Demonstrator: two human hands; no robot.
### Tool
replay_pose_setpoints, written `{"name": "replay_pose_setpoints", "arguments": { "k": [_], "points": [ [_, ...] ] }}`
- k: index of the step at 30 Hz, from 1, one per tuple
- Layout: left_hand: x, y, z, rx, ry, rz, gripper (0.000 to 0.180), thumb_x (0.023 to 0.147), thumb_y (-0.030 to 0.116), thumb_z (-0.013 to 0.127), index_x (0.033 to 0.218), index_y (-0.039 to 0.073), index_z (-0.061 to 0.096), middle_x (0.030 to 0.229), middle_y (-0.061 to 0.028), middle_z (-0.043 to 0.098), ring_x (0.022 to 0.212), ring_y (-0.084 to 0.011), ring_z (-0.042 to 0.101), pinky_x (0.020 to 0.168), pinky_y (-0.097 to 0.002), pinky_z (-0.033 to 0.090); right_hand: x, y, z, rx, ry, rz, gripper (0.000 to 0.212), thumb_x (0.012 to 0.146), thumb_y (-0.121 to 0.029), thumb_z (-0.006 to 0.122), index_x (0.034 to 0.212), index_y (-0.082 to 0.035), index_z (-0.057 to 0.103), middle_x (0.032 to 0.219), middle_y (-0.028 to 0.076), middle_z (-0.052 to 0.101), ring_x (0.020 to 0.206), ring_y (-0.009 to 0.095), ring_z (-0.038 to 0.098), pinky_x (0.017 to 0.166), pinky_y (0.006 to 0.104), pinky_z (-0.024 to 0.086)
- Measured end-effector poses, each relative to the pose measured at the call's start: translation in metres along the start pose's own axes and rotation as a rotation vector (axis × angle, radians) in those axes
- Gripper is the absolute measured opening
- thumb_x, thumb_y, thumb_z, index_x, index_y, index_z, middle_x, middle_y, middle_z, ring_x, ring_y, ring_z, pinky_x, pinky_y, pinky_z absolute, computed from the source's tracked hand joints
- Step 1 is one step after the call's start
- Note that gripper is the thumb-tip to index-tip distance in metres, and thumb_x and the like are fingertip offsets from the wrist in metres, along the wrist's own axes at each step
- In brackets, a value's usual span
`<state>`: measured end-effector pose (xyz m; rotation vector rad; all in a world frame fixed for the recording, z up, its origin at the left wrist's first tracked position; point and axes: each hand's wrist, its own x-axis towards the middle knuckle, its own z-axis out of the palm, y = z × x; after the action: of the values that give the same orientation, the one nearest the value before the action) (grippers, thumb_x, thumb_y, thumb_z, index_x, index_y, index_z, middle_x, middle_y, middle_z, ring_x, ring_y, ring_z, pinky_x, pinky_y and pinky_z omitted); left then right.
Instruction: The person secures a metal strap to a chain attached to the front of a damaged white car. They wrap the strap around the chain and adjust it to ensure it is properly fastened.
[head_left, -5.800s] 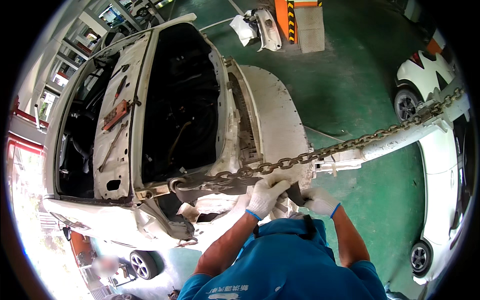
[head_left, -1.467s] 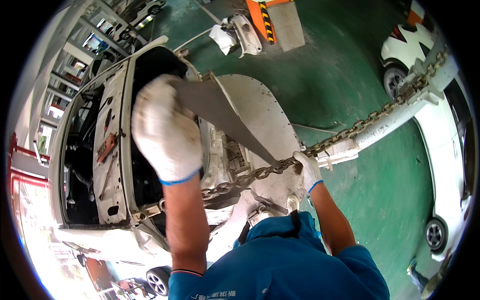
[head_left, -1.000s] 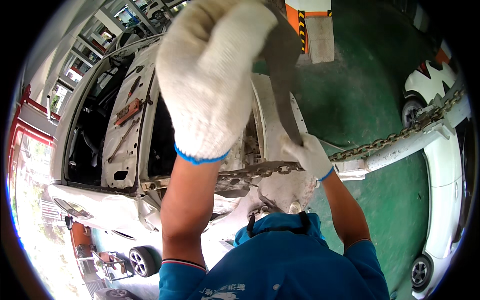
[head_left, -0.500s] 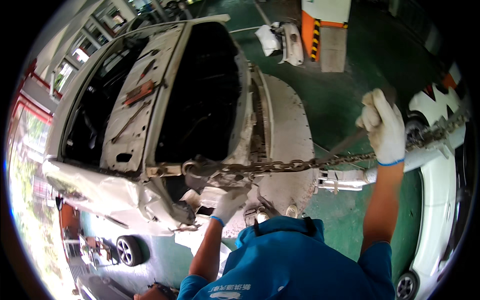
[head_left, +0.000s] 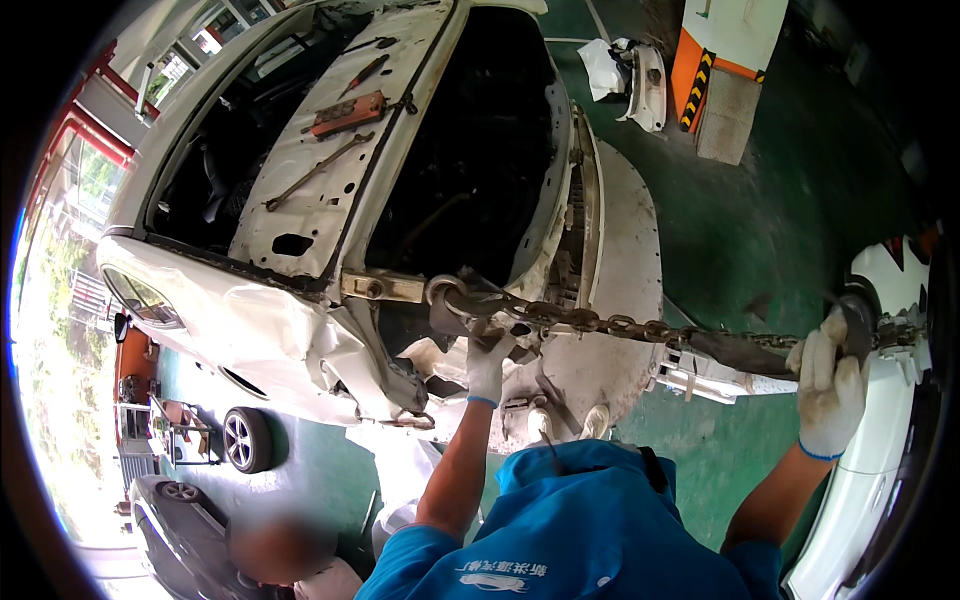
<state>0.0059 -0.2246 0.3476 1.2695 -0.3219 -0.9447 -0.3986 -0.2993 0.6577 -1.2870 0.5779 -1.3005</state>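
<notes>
My right hand (head_left: 832,395), gloved in white, curls its bent fingers around a dark strap (head_left: 745,353) beyond the right edge of the pale platform (head_left: 630,190). From that hand the strap stretches left, its long axis running sideways, nearly in line with the rusty chain (head_left: 620,327); whether it wraps the links, I cannot tell. Of my two hands, the right is much the nearer to this length.

My left hand (head_left: 487,365) works just below the metal ring (head_left: 445,292) at the chain's left end, fingers partly bent and half hidden against dark material; whether they grip it, I cannot make out. Beside the ring, a clamp (head_left: 385,287) sits on the crumpled rear corner of the white car (head_left: 250,325).

Farther out, the car's rear opening (head_left: 553,130) is a dark well with a thin rod dimly visible inside. Along the metal panel (head_left: 270,235) at its left edge lie a red box (head_left: 347,115) and, toward the panel's lower end, a wrench (head_left: 318,172). A wheel (head_left: 247,440) stands on the floor near a rack whose load is too small to name.
</notes>
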Motion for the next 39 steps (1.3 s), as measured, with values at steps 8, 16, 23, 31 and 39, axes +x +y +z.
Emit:
{"name": "replay_pose_setpoints", "arguments": {
  "k": [8, 16, 23, 31, 39],
  "points": [
    [-0.098, 0.052, 0.06, -0.011, -0.395, -0.295, 0.046, 0.108, 0.031, 0.055, 0.136, -0.005, 0.059, 0.099, -0.0102, 0.073, 0.074, -0.0142, 0.064, 0.061, -0.0252, 0.053, -0.03, 0.037, 0.064, -0.161, -0.1, -0.025, 0.039, 0.091, -0.015, 0.068, 0.122, 0.007, 0.064, 0.078, 0.008, 0.066, 0.069, 0.016, 0.061, 0.069, 0.038, 0.052],
    [-0.107, -0.006, 0.047, 0.188, -0.552, -0.283, 0.048, 0.109, 0.032, 0.054, 0.147, 0.003, 0.053, 0.113, -0.0115, 0.072, 0.092, -0.0162, 0.068, 0.071, -0.0305, 0.058, -0.038, 0.122, 0.191, -0.891, -0.521, -0.074, 0.019, 0.089, -0.022, 0.077, 0.099, -0.005, 0.072, 0.084, 0.014, 0.066, 0.076, 0.035, 0.066, 0.068, 0.0472, 0.052],
    [-0.11, -0.021, 0.063, -0.143, -0.578, -0.444, 0.053, 0.109, 0.037, 0.053, 0.15, 0.004, 0.05, 0.113, -0.0126, 0.072, 0.092, -0.0181, 0.068, 0.074, -0.0328, 0.058, -0.082, 0.216, 0.225, -1.238, -0.679, -0.186, 0.018, 0.086, -0.023, 0.068, 0.098, -0.009, 0.068, 0.085, 0.005, 0.068, 0.079, 0.024, 0.068, 0.07, 0.0419, 0.053],
    [-0.115, -0.029, 0.07, -0.296, -0.569, -0.489, 0.059, 0.109, 0.043, 0.052, 0.154, 0.006, 0.046, 0.114, -0.0138, 0.072, 0.092, -0.0202, 0.068, 0.078, -0.0355, 0.059, -0.09, 0.231, 0.242, -1.134, -0.957, -0.186, 0.021, 0.088, -0.021, 0.063, 0.105, -0.011, 0.071, 0.088, 0.007, 0.072, 0.082, 0.026, 0.074, 0.069, 0.0445, 0.058],
    [-0.117, -0.025, 0.068, -0.388, -0.444, -0.513, 0.064, 0.11, 0.049, 0.051, 0.158, 0.007, 0.042, 0.114, -0.015, 0.071, 0.092, -0.0224, 0.069, 0.082, -0.0381, 0.059, -0.086, 0.259, 0.221, -1.178, -0.956, -0.164, 0.027, 0.089, -0.02, 0.065, 0.113, -0.013, 0.075, 0.113, 0.011, 0.073, 0.105, 0.026, 0.07, 0.085, 0.0443, 0.057]
  ]
}}
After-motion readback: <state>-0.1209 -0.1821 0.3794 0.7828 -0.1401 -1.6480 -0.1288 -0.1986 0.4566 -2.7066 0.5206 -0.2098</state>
